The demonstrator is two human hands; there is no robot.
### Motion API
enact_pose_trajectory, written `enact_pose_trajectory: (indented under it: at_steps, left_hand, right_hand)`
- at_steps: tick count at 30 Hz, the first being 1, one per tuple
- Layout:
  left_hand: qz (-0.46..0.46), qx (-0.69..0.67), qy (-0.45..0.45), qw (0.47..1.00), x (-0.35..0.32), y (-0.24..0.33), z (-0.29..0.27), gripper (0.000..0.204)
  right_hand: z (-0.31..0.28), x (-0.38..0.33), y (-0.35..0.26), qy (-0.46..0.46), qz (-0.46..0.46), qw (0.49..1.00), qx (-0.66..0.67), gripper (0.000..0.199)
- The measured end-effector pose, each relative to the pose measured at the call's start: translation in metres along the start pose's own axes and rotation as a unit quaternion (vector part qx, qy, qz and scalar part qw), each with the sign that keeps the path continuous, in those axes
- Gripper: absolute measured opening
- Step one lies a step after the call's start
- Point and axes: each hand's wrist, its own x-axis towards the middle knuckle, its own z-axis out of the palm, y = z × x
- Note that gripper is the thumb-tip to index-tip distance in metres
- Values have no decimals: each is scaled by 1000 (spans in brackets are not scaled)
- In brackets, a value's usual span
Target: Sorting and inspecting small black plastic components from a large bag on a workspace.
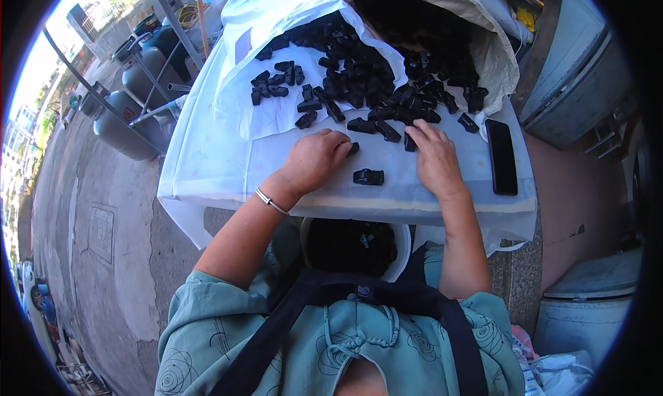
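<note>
My left hand (314,159), a bangle on its wrist, is over the near part of the table with its fingers curled together around a small black plastic piece (354,149). Just the end of that piece shows past the fingertips. To the right, my right hand (436,159) has its fingertips closed on another small black plastic piece (409,144), at the front edge of a loose heap (356,78). Between my hands a single black piece (368,177) lies on the white table cover (276,182). Several similar pieces lie scattered ahead of my left hand.
The heap spills from a white sack (238,71) and a beige sack (501,64). A black phone (502,157) lies at the table's right side. Under the front edge stands a pale bucket (402,247) holding more black pieces. Grey gas cylinders (128,130) stand to the left.
</note>
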Motion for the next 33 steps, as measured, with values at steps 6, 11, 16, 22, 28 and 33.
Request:
enact_pose_trajectory:
  at_steps: [6,11,16,22,28,33]
  left_hand:
    - [-141,100,3,985,14,-3,0,24]
    - [-57,39,87,994,2,2,7,30]
    - [71,-63,56,994,-6,-3,19,54]
    - [6,-78,30,996,-4,-2,19,60]
    - [42,-62,61,995,-7,-3,19,53]
    - [45,-90,22,995,-4,0,5,48]
  right_hand:
    - [-14,-3,-9,-69,34,996,45,36]
    - [-2,-10,-7,8,-42,998,56,37]
    - [-5,-4,-37,12,-4,955,298,40]
    - [22,3,-49,47,-125,955,265,27]
    - [7,-9,-61,26,-140,979,146,29]
    - [21,-12,-58,20,-120,986,116,29]
